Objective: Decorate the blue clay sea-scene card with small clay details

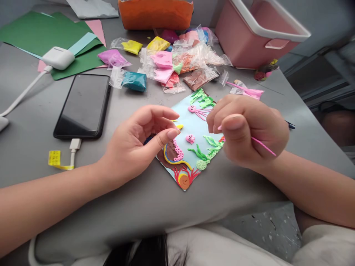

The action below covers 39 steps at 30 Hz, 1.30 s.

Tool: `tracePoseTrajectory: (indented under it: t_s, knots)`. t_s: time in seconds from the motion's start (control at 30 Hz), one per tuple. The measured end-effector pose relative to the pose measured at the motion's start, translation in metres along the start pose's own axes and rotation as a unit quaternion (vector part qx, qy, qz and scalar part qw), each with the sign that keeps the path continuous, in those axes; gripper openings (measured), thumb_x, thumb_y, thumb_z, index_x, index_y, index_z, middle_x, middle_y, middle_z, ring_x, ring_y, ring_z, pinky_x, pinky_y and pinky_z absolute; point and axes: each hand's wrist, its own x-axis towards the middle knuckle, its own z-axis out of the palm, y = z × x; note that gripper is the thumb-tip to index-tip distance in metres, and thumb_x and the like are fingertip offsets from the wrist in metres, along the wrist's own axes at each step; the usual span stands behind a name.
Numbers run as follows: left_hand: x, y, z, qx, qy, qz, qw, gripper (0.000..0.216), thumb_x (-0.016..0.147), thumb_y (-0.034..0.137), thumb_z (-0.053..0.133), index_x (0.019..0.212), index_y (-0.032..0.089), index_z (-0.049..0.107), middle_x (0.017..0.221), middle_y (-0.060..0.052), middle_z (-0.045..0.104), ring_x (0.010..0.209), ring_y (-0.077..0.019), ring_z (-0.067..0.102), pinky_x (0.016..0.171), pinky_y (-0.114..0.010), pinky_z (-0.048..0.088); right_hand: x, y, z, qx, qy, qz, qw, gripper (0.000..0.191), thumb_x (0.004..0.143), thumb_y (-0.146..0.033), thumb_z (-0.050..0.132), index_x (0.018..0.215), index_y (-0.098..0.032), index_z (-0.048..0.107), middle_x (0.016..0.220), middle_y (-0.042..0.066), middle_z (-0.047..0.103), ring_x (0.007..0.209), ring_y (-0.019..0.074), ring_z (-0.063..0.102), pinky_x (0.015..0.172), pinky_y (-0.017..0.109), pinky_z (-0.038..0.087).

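Observation:
My right hand (246, 129) is closed around a thin pink clay modelling tool (263, 145); its tip pokes out by the thumb and its ridged shaft behind the palm. My left hand (141, 142) curls with the thumb against a fingertip; whatever sits in that pinch is too small to make out. Between and beneath both hands lies a light blue card (191, 123) decorated with clay sea shapes. On it are a pink octopus (192, 109), a small pink head with eyes (190, 139), green seaweed (200, 153) and an orange-brown spiral shell (184, 181). The hands cover parts of its left and right edges.
Several clay packets (134, 81) are heaped behind the card. A pink bin (235, 40) and an orange box (155, 15) stand at the back. On the left lie a cabled phone (82, 105), green paper sheets (24, 31) and a white charger (58, 58).

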Motion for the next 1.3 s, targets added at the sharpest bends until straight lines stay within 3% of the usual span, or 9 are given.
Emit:
tracePoseTrajectory:
  t_s: [0.17, 0.4, 0.53, 0.63, 0.83, 0.97, 1.1, 1.23, 1.3]
  knots:
    - [-0.001, -0.003, 0.0, -0.015, -0.035, -0.004, 0.999, 0.017, 0.093, 0.033, 0.075, 0.1, 0.021, 0.066, 0.079, 0.0, 0.069, 0.069, -0.0144, 0.07, 0.061, -0.023, 0.061, 0.008, 0.001, -0.004, -0.037, -0.035, -0.033, 0.998, 0.015, 0.094, -0.025, 0.074, 0.085, -0.021, 0.063, 0.069, 0.0, 0.064, 0.061, 0.0115, 0.052, 0.056, 0.028, 0.044]
    - [-0.011, 0.009, 0.005, -0.029, -0.065, -0.055, 0.996, 0.007, 0.096, 0.023, 0.07, 0.1, 0.02, 0.064, 0.087, 0.0, 0.07, 0.077, -0.0102, 0.07, 0.07, -0.018, 0.061, 0.016, 0.017, -0.004, -0.103, -0.011, -0.109, 0.989, 0.008, 0.1, -0.023, 0.065, 0.091, -0.023, 0.067, 0.075, -0.001, 0.069, 0.065, 0.0111, 0.066, 0.061, 0.025, 0.054]
    - [-0.008, 0.014, 0.005, -0.042, -0.029, -0.036, 0.998, 0.014, 0.088, 0.02, 0.078, 0.095, 0.02, 0.066, 0.086, 0.001, 0.07, 0.077, -0.0108, 0.071, 0.069, -0.018, 0.062, 0.015, 0.015, -0.005, -0.148, -0.009, -0.158, 0.976, 0.013, 0.098, -0.027, 0.07, 0.087, -0.022, 0.066, 0.075, 0.0, 0.069, 0.065, 0.0111, 0.065, 0.061, 0.024, 0.055]
    - [-0.001, 0.013, 0.003, -0.046, 0.001, -0.015, 0.999, 0.019, 0.081, 0.016, 0.084, 0.094, 0.02, 0.07, 0.088, 0.001, 0.072, 0.079, -0.0112, 0.072, 0.068, -0.018, 0.062, 0.013, 0.008, -0.004, -0.168, -0.013, -0.198, 0.966, 0.002, 0.098, -0.019, 0.068, 0.097, -0.019, 0.07, 0.084, 0.004, 0.072, 0.073, 0.0126, 0.068, 0.068, 0.025, 0.059]
    - [0.007, 0.007, -0.004, 0.013, 0.044, 0.0, 0.999, 0.014, 0.093, 0.031, 0.076, 0.093, 0.017, 0.079, 0.084, -0.002, 0.074, 0.072, -0.0099, 0.069, 0.065, -0.017, 0.059, 0.013, 0.011, 0.0, -0.19, -0.001, -0.205, 0.96, 0.005, 0.094, -0.021, 0.074, 0.091, -0.019, 0.07, 0.077, 0.003, 0.071, 0.067, 0.0133, 0.066, 0.063, 0.027, 0.059]
    - [0.008, 0.007, -0.005, -0.013, 0.075, 0.009, 0.997, 0.02, 0.087, 0.038, 0.083, 0.086, 0.019, 0.077, 0.081, -0.001, 0.074, 0.071, -0.01, 0.068, 0.066, -0.018, 0.059, 0.018, 0.016, -0.002, -0.184, 0.024, -0.206, 0.961, 0.009, 0.091, -0.012, 0.074, 0.098, -0.018, 0.071, 0.085, 0.004, 0.075, 0.078, 0.0149, 0.073, 0.072, 0.026, 0.062]
    - [0.008, 0.007, -0.002, -0.077, 0.044, -0.036, 0.995, 0.025, 0.072, 0.028, 0.095, 0.088, 0.021, 0.077, 0.08, 0.0, 0.075, 0.074, -0.0142, 0.073, 0.068, -0.023, 0.062, 0.025, 0.016, -0.014, -0.198, -0.021, -0.235, 0.952, 0.018, 0.087, -0.016, 0.081, 0.102, -0.015, 0.071, 0.09, 0.006, 0.076, 0.079, 0.0149, 0.074, 0.074, 0.024, 0.062]
    - [0.008, 0.011, 0.002, -0.102, 0.027, -0.067, 0.992, 0.025, 0.083, 0.033, 0.087, 0.104, 0.021, 0.08, 0.082, -0.001, 0.075, 0.067, -0.0109, 0.067, 0.063, -0.022, 0.059, 0.031, 0.015, -0.02, -0.219, -0.026, -0.242, 0.945, 0.018, 0.091, -0.016, 0.076, 0.107, -0.023, 0.069, 0.095, 0.0, 0.076, 0.084, 0.014, 0.074, 0.077, 0.026, 0.064]
    - [0.009, 0.016, 0.002, -0.11, 0.023, -0.07, 0.991, 0.023, 0.089, 0.042, 0.081, 0.097, 0.02, 0.081, 0.069, 0.001, 0.069, 0.059, -0.0085, 0.06, 0.057, -0.02, 0.054, 0.034, 0.015, -0.02, -0.208, -0.03, -0.268, 0.94, 0.013, 0.094, -0.015, 0.071, 0.104, -0.022, 0.068, 0.092, 0.001, 0.076, 0.083, 0.0139, 0.073, 0.077, 0.027, 0.064]
